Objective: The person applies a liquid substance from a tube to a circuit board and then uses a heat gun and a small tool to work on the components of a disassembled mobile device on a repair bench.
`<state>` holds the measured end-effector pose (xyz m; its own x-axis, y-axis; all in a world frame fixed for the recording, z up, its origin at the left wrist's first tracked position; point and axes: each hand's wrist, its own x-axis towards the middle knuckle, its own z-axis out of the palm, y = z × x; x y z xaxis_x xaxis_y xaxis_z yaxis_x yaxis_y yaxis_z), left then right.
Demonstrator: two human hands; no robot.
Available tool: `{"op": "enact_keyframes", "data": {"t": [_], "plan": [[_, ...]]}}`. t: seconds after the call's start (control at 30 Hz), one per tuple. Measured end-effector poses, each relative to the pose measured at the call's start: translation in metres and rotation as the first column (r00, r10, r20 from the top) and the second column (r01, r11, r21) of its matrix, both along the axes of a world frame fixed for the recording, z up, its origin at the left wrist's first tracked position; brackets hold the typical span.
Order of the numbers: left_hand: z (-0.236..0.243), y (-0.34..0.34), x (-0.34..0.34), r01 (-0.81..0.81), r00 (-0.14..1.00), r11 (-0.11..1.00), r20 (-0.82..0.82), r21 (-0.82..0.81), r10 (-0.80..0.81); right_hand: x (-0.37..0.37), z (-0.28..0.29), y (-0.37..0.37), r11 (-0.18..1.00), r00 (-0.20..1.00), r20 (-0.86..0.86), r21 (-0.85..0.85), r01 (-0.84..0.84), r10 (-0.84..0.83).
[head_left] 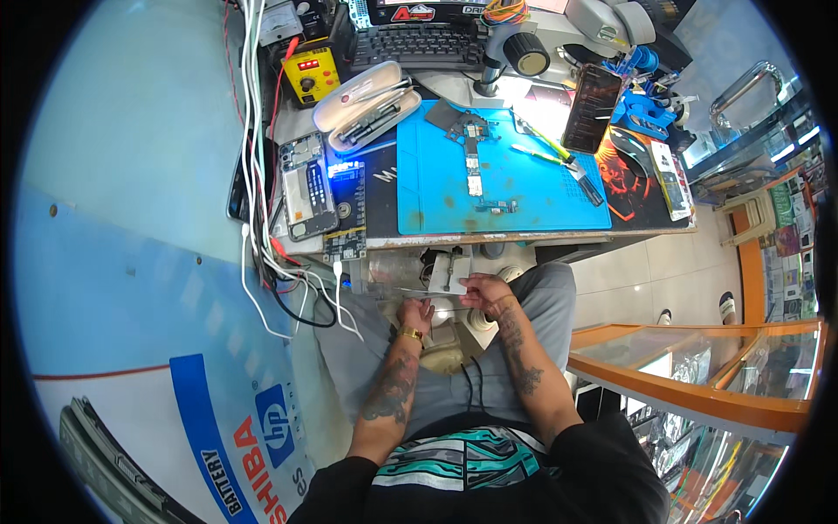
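Just below the desk edge, my right hand (478,290) grips a small white flat piece (441,275) with a slim dark part (451,266) lying on it. My left hand (416,312) is curled at the lower edge of a translucent plastic item (391,268), left of the white piece; what exactly its fingers hold is hard to make out. Above my hands, the blue silicone mat (426,175) carries phone circuit boards (474,162), precision tools (559,157) and a dark flat pad.
An opened phone (307,201), tool case (367,109), yellow station (310,77), microscope (594,22) and propped phone (592,109) crowd the desk (381,201). Cables (255,175) hang at left. An orange-framed glass cabinet (690,367) stands right; another person's sandalled feet (726,307) are beyond it.
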<state>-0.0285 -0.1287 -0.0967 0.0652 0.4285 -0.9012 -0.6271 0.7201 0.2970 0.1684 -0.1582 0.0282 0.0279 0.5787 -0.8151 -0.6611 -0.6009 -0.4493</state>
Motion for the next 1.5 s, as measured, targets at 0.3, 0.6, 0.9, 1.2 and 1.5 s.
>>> {"op": "enact_keyframes", "data": {"t": [0.3, 0.6, 0.9, 1.2, 1.5], "plan": [[-0.018, 0.029, -0.014, 0.172, 0.985, 0.978, -0.008, 0.116, -0.172, -0.01, 0.047, -0.066, 0.926, 0.955, 0.269, 0.314, -0.211, 0.126], [-0.026, 0.122, -0.008, -0.234, 0.765, 0.778, 0.604, 0.583, -0.222, 0.011, 0.179, -0.155, 0.855, 0.917, 0.291, 0.363, -0.37, 0.273], [0.199, -0.014, 0.005, 0.533, 0.75, 0.672, 0.081, 0.515, -0.657, 0.025, 0.203, -0.106, 0.869, 0.964, 0.265, 0.474, -0.144, 0.015], [0.348, -0.024, -0.012, 0.44, 0.879, 0.477, -0.258, 0.761, -0.4, 0.016, 0.251, -0.043, 0.714, 0.61, 0.791, 0.401, -0.574, 0.046], [0.346, 0.006, -0.018, 0.482, 0.876, 0.479, -0.411, 0.734, -0.251, 0.065, 0.242, 0.036, 0.528, -0.361, 0.847, -0.115, -0.841, -0.391]]}}
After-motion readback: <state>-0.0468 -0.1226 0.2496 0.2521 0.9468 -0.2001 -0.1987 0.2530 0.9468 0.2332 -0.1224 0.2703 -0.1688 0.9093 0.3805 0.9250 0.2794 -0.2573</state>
